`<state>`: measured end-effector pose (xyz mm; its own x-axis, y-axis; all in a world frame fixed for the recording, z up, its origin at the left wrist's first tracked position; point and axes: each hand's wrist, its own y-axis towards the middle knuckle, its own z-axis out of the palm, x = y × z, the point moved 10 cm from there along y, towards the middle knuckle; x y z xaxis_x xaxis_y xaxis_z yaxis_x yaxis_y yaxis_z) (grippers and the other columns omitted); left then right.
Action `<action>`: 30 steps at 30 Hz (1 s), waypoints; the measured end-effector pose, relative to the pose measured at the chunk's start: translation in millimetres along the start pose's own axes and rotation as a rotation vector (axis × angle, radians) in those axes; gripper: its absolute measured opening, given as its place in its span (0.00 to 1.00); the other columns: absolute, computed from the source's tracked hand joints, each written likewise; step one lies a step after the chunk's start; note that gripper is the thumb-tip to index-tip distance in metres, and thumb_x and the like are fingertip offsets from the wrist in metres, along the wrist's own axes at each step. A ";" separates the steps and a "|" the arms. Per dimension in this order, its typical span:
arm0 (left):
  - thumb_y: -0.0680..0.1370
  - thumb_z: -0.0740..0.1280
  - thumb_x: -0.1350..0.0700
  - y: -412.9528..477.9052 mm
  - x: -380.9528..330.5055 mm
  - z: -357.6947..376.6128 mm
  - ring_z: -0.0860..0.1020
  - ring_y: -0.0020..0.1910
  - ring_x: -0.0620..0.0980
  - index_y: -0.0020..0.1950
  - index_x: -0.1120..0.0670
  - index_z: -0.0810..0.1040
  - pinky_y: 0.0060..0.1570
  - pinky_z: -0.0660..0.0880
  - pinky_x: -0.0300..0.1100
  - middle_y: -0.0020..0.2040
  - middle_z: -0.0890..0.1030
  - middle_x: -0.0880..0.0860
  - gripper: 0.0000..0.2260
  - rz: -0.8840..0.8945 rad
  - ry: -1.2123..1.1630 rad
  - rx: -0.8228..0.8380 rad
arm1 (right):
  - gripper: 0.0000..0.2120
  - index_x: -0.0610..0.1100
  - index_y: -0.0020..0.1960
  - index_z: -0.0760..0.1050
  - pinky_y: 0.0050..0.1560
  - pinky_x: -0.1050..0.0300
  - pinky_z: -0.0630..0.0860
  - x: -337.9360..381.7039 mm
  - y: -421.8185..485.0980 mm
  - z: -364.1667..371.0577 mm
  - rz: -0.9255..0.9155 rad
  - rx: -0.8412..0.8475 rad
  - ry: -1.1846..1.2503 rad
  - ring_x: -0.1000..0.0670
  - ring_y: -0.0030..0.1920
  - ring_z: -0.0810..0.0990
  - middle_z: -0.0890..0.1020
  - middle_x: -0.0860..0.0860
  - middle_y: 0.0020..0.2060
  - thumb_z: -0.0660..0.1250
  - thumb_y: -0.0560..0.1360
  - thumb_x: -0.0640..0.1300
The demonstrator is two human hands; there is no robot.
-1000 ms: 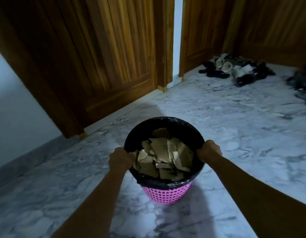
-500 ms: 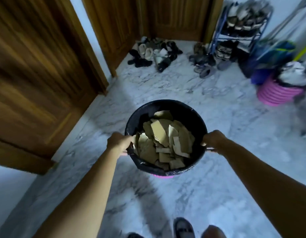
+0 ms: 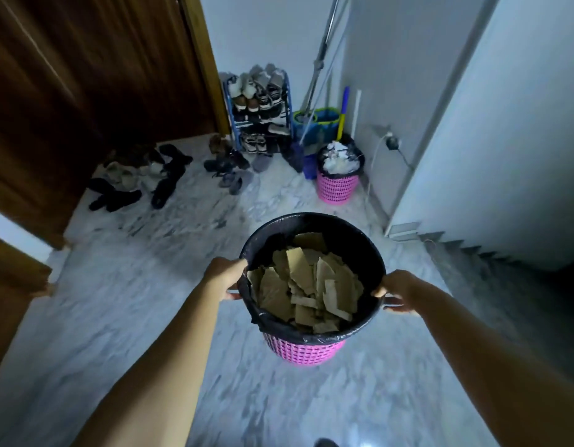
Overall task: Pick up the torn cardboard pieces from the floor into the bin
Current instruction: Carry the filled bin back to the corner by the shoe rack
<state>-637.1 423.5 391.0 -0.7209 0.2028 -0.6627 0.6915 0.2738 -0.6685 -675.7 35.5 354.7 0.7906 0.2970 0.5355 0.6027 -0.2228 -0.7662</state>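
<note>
- Now the view has swung from the wooden doors to a far corner of the room, and the bin has come along with it.
- Left hand [image 3: 223, 275] grips the bin's rim, fingers curled round the black liner's edge.
- Between the hands, the bin [image 3: 306, 350], pink mesh with a black liner, appears held off the floor; a second ago it seemed to stand there.
- Torn cardboard pieces [image 3: 306, 288] lie heaped inside it.
- Right hand [image 3: 400, 290] clasps the opposite rim.
- No cardboard shows on the floor [image 3: 118, 301], so the gathering looks done and the bin is likely being carried away.
- Grey-veined marble floor: dark wooden door [image 3: 86, 91] at left, loose shoes [image 3: 134, 179], shoe rack [image 3: 260, 111], a second pink bin [image 3: 339, 185] full of white rubbish, pale wall [image 3: 505, 124] at right.
</note>
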 end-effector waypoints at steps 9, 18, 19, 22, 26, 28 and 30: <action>0.76 0.68 0.57 76.6 -129.1 168.0 0.81 0.38 0.55 0.47 0.61 0.78 0.38 0.82 0.49 0.41 0.82 0.59 0.07 0.022 0.129 0.111 | 0.07 0.39 0.45 0.76 0.53 0.49 0.79 20.3 94.8 -146.4 0.071 -0.110 0.148 0.47 0.42 0.80 0.80 0.43 0.42 0.69 0.72 0.29; 0.79 0.67 0.53 246.1 -237.7 303.3 0.79 0.38 0.56 0.51 0.61 0.75 0.41 0.79 0.49 0.41 0.78 0.58 0.11 -0.099 0.251 0.175 | 0.10 0.37 0.50 0.76 0.52 0.48 0.80 84.4 290.4 -218.7 0.218 -0.155 0.207 0.43 0.49 0.81 0.81 0.39 0.51 0.70 0.70 0.29; 0.79 0.67 0.52 266.1 -250.5 315.1 0.79 0.39 0.56 0.53 0.61 0.75 0.40 0.79 0.49 0.41 0.78 0.58 0.12 -0.102 0.268 0.170 | 0.10 0.37 0.51 0.77 0.51 0.49 0.80 94.2 312.7 -224.9 0.225 -0.152 0.210 0.43 0.49 0.82 0.82 0.39 0.51 0.71 0.70 0.30; 0.79 0.67 0.52 321.5 -285.4 349.8 0.79 0.45 0.58 0.55 0.63 0.75 0.42 0.81 0.49 0.47 0.79 0.60 0.13 -0.109 0.312 0.167 | 0.11 0.38 0.51 0.77 0.50 0.51 0.80 124.6 372.5 -238.5 0.262 -0.142 0.217 0.43 0.50 0.83 0.82 0.40 0.50 0.72 0.69 0.36; 0.78 0.68 0.53 415.4 -314.8 403.8 0.78 0.46 0.57 0.48 0.60 0.74 0.46 0.80 0.49 0.48 0.79 0.59 0.10 -0.139 0.273 0.152 | 0.08 0.40 0.49 0.75 0.52 0.51 0.78 163.6 477.6 -251.6 0.276 -0.108 0.242 0.44 0.47 0.80 0.81 0.41 0.48 0.69 0.71 0.40; 0.77 0.68 0.53 476.1 -318.8 435.0 0.79 0.46 0.56 0.52 0.61 0.75 0.42 0.80 0.47 0.49 0.80 0.60 0.12 -0.151 0.286 0.148 | 0.07 0.40 0.49 0.74 0.53 0.50 0.77 171.9 546.9 -252.0 0.289 -0.081 0.217 0.44 0.47 0.78 0.80 0.42 0.48 0.69 0.73 0.40; 0.77 0.68 0.52 538.0 -315.7 463.3 0.79 0.49 0.58 0.54 0.62 0.76 0.44 0.81 0.50 0.51 0.80 0.61 0.14 -0.171 0.301 0.136 | 0.08 0.39 0.52 0.75 0.51 0.51 0.75 174.7 618.3 -248.7 0.311 -0.043 0.203 0.44 0.48 0.78 0.80 0.42 0.48 0.67 0.74 0.38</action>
<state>-16.2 71.2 84.1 -0.7936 0.4379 -0.4224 0.5453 0.2040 -0.8130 -138.0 -281.3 62.8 0.9394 0.0200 0.3423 0.3310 -0.3138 -0.8899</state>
